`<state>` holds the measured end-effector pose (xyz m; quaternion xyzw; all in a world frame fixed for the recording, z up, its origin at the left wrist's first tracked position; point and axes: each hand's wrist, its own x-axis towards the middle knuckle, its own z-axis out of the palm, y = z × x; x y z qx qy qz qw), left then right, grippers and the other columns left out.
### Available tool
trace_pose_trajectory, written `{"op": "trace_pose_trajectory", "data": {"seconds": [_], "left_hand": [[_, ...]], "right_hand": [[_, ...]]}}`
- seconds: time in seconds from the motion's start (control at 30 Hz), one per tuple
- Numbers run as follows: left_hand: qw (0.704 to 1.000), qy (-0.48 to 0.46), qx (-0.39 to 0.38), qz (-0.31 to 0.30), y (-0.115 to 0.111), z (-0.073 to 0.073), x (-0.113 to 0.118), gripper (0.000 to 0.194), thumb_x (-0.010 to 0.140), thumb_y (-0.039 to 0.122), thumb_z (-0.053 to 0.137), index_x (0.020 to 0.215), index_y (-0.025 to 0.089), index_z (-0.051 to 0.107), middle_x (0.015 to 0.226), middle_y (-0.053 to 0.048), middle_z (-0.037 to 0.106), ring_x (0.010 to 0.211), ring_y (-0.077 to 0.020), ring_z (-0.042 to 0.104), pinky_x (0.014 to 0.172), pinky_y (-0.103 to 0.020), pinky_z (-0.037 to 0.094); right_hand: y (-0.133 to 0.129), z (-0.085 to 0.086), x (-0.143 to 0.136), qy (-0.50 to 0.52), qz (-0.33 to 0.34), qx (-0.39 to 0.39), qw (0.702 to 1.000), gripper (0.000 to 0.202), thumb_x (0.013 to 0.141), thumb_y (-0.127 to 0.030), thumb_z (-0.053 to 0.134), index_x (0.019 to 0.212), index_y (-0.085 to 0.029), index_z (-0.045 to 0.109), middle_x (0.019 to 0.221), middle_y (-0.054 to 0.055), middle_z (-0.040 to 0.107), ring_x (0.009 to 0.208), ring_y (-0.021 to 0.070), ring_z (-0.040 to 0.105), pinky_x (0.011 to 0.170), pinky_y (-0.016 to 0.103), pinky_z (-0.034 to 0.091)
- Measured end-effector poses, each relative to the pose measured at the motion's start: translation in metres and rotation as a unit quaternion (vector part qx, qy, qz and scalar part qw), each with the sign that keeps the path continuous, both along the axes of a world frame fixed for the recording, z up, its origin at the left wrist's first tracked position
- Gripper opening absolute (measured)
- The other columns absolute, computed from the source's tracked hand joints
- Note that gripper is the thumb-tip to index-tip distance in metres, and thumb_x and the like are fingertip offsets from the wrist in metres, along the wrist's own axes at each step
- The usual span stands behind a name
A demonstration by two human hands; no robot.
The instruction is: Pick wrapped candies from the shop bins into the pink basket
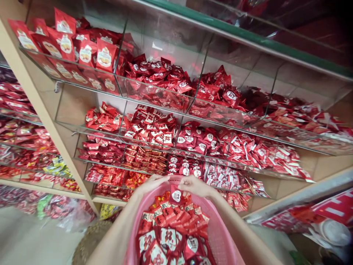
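Pinching red packet (pixel 175 195): right hand (pixel 193 186) | left hand (pixel 154 183): at basket (pixel 222 230) rim, grip unclear | packet between hands

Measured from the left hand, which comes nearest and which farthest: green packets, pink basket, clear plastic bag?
From the left hand:
1. Pink basket, right beside it.
2. Clear plastic bag, low on the left.
3. Green packets, farther left.

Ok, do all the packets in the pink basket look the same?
No, in the basket, some packets show round white labels, while others show round red shapes.
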<state>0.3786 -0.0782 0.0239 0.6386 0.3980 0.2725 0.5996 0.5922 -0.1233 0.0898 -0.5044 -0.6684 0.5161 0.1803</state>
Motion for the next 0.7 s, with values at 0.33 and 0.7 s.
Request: {"op": "trace_pose_trajectory", "data": {"seconds": [0.33,0.7], "left_hand": [[0.996,-0.013,0.071,-0.058,0.011,-0.016,-0.003,0.042,0.068,0.053,0.061,0.059,0.011,0.061,0.055,0.004,0.046,0.056,-0.0082,0.038,0.056,-0.021,0.031],[0.997,0.008,0.074,-0.018,0.005,-0.003,-0.002,0.046,0.075,0.057,0.050,0.067,0.015,0.068,0.068,-0.002,0.063,0.068,-0.0146,0.053,0.073,-0.026,0.039]], "right_hand": [[0.011,-0.034,-0.027,0.039,-0.092,-0.029,0.995,0.037,0.070,-0.052,0.062,0.072,-0.016,0.054,0.052,-0.004,0.058,0.043,0.0072,0.052,0.040,0.018,0.034],[-0.015,-0.040,-0.023,0.124,-0.155,-0.089,0.976,0.039,0.059,-0.045,0.074,0.075,-0.019,0.050,0.052,-0.008,0.052,0.038,0.0037,0.043,0.035,0.016,0.027]]}}
